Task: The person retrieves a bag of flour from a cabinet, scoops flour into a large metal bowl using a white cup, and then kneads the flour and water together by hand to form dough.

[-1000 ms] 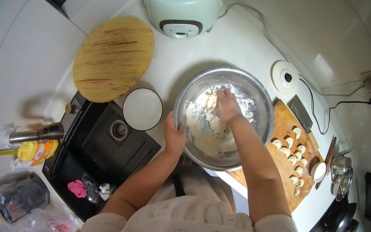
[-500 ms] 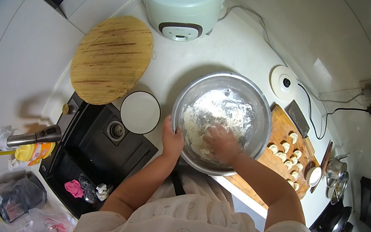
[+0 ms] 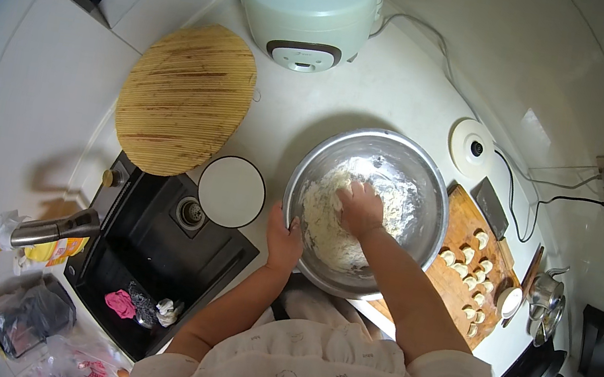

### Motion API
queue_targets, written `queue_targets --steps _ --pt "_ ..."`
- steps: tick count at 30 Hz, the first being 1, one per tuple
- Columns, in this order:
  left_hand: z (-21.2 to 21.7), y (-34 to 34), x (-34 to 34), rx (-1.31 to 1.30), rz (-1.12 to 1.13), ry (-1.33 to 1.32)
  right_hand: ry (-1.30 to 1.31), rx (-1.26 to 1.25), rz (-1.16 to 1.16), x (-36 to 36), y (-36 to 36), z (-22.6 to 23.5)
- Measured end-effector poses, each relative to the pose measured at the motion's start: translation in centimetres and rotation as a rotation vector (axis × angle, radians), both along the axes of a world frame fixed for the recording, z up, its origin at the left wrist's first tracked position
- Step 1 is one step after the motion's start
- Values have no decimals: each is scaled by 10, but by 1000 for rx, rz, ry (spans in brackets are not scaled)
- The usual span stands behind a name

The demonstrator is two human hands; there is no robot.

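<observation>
A large steel mixing bowl (image 3: pixel 411 167) sits on the white counter in front of me, holding pale floury dough (image 3: pixel 320 224). My left hand (image 3: pixel 282 240) grips the bowl's near left rim. My right hand (image 3: pixel 360 208) is down inside the bowl, fingers closed and pressing into the dough. Flour coats the bowl's inner wall.
A round white plate (image 3: pixel 231 191) lies left of the bowl at the edge of a black sink (image 3: pixel 160 260). A round bamboo mat (image 3: pixel 185 95) and a pale green rice cooker (image 3: pixel 307 5) stand behind. A wooden board (image 3: pixel 455 280) with several small dough pieces lies to the right.
My right hand drew from the far side of the bowl to its near side, then pushed back to the middle of the dough. My left hand stayed on the rim.
</observation>
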State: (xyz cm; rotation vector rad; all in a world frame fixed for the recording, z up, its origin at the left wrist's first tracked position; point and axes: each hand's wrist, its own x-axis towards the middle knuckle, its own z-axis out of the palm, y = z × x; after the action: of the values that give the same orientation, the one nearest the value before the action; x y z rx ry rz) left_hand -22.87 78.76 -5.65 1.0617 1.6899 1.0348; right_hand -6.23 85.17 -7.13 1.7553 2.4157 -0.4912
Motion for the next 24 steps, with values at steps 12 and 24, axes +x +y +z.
queue_targets --steps 12,24 --pt "-23 22 -8 116 -58 65 177 -171 -119 84 20 38" --pt "5 21 -18 48 -158 -41 22 7 80 58 -19 61"
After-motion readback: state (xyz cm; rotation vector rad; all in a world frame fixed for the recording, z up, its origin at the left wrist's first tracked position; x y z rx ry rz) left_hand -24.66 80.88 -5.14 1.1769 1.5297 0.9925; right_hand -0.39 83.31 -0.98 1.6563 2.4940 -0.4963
